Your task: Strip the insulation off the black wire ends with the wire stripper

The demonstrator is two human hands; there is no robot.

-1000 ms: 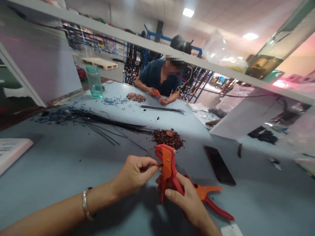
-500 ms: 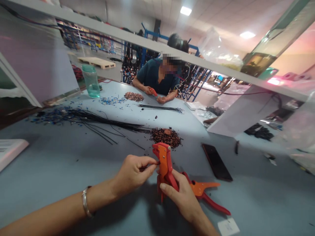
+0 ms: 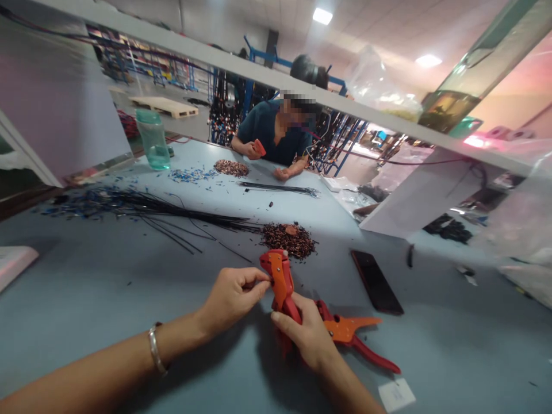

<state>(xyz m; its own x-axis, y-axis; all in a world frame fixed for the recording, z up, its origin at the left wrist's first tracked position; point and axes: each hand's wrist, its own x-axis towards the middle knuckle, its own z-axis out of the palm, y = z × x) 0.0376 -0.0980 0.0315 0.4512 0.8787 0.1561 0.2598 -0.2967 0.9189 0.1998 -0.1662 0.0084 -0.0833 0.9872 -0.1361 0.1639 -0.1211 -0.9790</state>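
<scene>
My right hand (image 3: 308, 333) is wrapped round the handles of a red and orange wire stripper (image 3: 281, 282), whose head points up and away from me. Thumb and forefinger of my left hand (image 3: 235, 296) pinch together right at the side of the stripper's head. Whatever lies between them is too small and dark to name. A second wire stripper (image 3: 356, 329), of the same colours, lies on the table just right of my right hand. Beyond the tool sits a heap of short black offcuts (image 3: 288, 241), with a bundle of black wires (image 3: 194, 215) stretching left from it.
A black phone (image 3: 376, 282) and a white tag (image 3: 397, 395) lie at the right. Across the table (image 3: 99, 299), a person (image 3: 273, 129) holds a red tool. A green bottle (image 3: 153, 140), blue scraps (image 3: 192, 174) and copper-coloured bits (image 3: 232, 167) are at the far left.
The view has shifted slightly, and my hands and the stripper keep nearly the same pose. Across the table, the person's hands have moved apart, with the red tool raised to the left.
</scene>
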